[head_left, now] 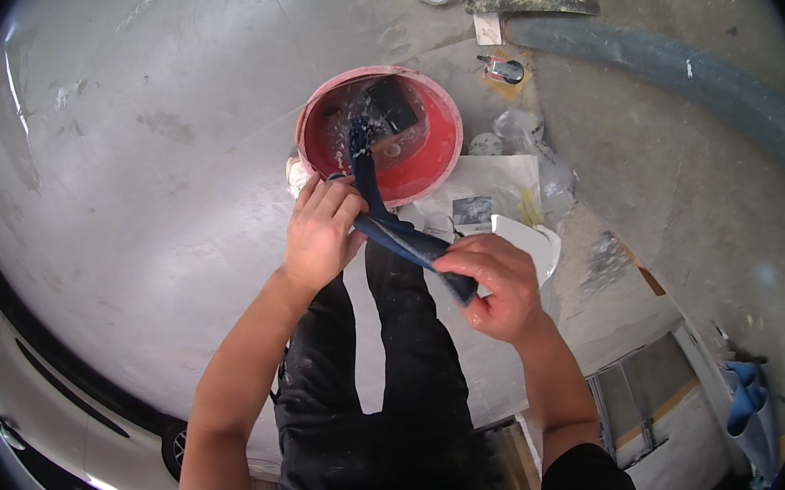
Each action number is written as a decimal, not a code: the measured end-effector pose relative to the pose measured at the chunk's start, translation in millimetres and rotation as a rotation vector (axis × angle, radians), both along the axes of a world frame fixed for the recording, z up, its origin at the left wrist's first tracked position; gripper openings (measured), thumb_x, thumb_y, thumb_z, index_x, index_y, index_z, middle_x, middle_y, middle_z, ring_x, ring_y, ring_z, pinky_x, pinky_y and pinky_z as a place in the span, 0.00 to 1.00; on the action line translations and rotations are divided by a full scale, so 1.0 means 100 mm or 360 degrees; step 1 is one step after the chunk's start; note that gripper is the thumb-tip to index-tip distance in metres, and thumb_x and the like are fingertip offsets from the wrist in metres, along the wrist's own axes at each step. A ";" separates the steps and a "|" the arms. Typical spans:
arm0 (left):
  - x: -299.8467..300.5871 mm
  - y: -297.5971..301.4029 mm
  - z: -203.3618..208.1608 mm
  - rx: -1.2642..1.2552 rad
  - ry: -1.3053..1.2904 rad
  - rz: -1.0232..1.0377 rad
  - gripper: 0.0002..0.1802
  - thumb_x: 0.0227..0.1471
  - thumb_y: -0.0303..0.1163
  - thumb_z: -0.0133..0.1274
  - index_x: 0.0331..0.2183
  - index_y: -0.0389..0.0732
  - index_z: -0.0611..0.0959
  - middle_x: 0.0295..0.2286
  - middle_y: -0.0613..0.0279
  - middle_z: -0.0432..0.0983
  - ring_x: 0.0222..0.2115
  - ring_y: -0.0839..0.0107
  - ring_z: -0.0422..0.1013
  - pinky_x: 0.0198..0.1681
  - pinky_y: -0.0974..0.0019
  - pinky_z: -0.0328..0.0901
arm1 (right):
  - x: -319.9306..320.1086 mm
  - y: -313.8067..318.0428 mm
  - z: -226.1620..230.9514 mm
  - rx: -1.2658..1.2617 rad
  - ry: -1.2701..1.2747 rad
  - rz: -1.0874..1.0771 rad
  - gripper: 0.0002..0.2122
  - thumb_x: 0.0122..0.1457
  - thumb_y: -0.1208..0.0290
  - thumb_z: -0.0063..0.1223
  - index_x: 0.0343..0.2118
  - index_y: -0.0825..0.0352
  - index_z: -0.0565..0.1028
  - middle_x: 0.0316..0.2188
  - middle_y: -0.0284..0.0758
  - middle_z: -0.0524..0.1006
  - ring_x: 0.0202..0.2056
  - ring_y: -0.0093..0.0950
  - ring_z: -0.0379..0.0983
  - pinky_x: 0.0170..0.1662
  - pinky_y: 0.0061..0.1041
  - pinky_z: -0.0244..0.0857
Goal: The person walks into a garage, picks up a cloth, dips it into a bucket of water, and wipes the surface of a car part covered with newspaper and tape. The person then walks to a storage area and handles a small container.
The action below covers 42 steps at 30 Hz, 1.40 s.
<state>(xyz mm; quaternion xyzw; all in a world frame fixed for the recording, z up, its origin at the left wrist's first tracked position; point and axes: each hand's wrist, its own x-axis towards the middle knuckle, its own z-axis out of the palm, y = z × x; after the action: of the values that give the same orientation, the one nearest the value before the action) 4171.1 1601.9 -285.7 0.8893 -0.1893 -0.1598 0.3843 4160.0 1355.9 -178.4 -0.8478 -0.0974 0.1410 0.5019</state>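
Note:
A dark blue cloth point(405, 238) stretches twisted between my two hands, just in front of a round red tub point(439, 145). Its far part runs up from my left hand and hangs over the tub's near rim into the inside. My left hand point(320, 228) grips the cloth beside that rim. Farther right and nearer to me, my right hand point(500, 285), which looks wet, pinches the cloth close to its end. Inside the tub, a black block-like object point(391, 104) lies among splashes or froth, with a small pale round thing point(392, 150) near it.
Right of the tub lie clear plastic bags point(554, 166), a white sheet point(505, 176) and a white curved piece point(525, 243). A thick grey-blue hose point(660, 67) crosses the far right. A white car point(42, 390) stands at the lower left, and blue cloth point(748, 397) is at right.

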 end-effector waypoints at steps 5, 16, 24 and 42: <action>0.09 0.08 0.14 0.0008 -0.0013 -0.0258 0.18 0.33 0.25 0.67 0.31 0.43 0.78 0.34 0.64 0.75 0.32 0.63 0.77 0.32 0.59 0.72 | 0.05 -0.19 0.02 -0.0237 0.0065 -0.0100 0.12 0.47 0.84 0.66 0.35 0.67 0.79 0.29 0.38 0.81 0.30 0.35 0.79 0.33 0.28 0.71; 0.14 -0.15 0.38 -0.0233 0.0730 0.0374 0.14 0.47 0.19 0.65 0.34 0.41 0.77 0.22 0.64 0.66 0.21 0.72 0.67 0.27 0.68 0.65 | -0.22 -0.36 -0.35 -0.0547 0.0575 -0.0746 0.07 0.64 0.72 0.59 0.37 0.73 0.79 0.21 0.32 0.76 0.21 0.23 0.68 0.27 0.21 0.62; -0.23 -0.65 0.09 -0.0944 0.1863 0.0934 0.12 0.57 0.17 0.54 0.43 0.37 0.76 0.29 0.73 0.64 0.29 0.84 0.61 0.36 0.78 0.61 | -0.32 0.28 -1.13 0.0861 0.1679 -0.1030 0.14 0.64 0.60 0.59 0.39 0.68 0.76 0.31 0.25 0.74 0.36 0.16 0.68 0.40 0.19 0.62; -0.87 -0.02 -1.17 -0.0905 0.2201 0.1566 0.15 0.67 0.32 0.46 0.49 0.35 0.77 0.43 0.56 0.80 0.41 0.70 0.77 0.46 0.67 0.70 | -0.40 0.79 -3.45 -0.0821 0.0332 -0.0104 0.07 0.51 0.69 0.63 0.26 0.66 0.78 0.28 0.40 0.75 0.36 0.43 0.74 0.39 0.44 0.70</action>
<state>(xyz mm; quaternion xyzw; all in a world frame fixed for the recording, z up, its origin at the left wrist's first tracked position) 4083.8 1600.3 -402.6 0.4459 0.4551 -0.4243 0.6434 4120.0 1434.8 -523.6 -0.9311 0.0211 0.2314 0.2811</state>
